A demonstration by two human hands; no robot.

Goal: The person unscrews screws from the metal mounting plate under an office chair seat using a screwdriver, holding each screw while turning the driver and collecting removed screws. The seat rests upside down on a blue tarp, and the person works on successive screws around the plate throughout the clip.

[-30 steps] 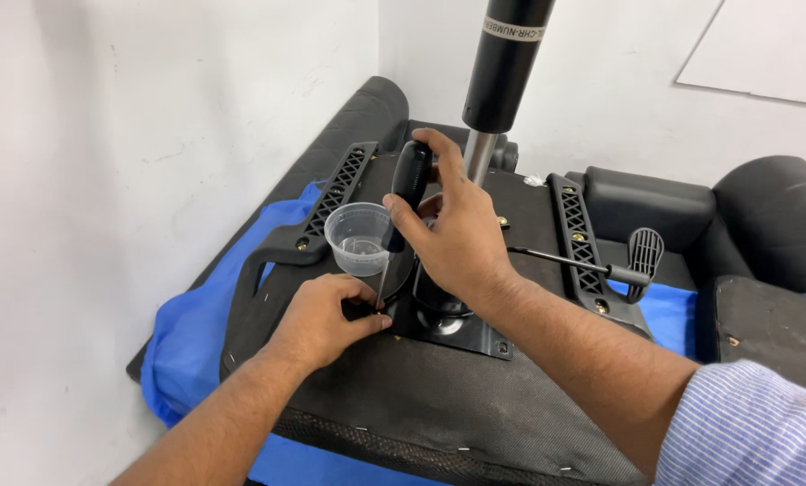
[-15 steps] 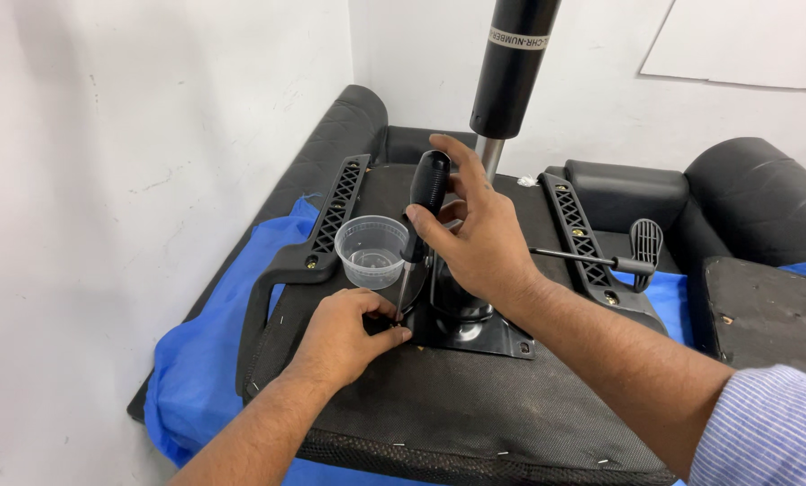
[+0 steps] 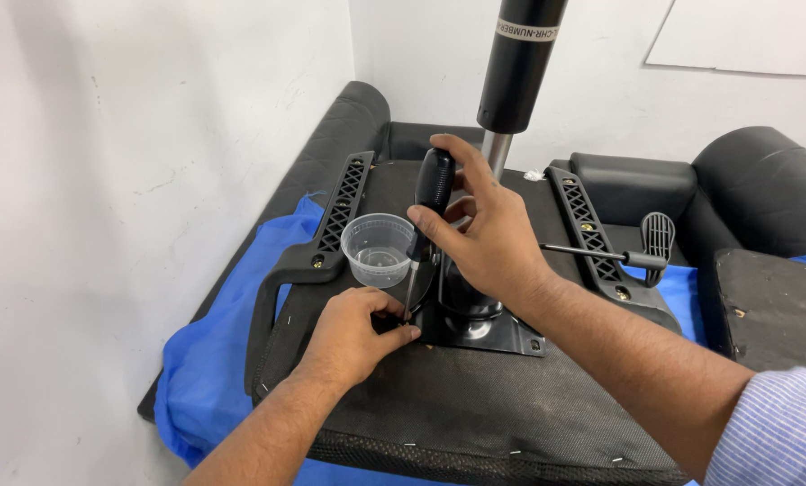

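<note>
1. Right hand (image 3: 489,238) wrapped around black screwdriver handle (image 3: 434,180) — shaft upright, tip down at metal base plate (image 3: 498,335).
2. Left hand (image 3: 353,337) — fingers pinched at the tip, steadying it just beside clear plastic cup (image 3: 378,249).

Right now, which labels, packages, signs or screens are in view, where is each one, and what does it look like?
Label: band of pale print around the black gas cylinder, top centre, above the right hand.
Sheet: blank white sheet on the back wall, top right.
Tub: small clear round plastic tub, unlabelled, on the upturned seat by the left hand.
No screens.
</note>
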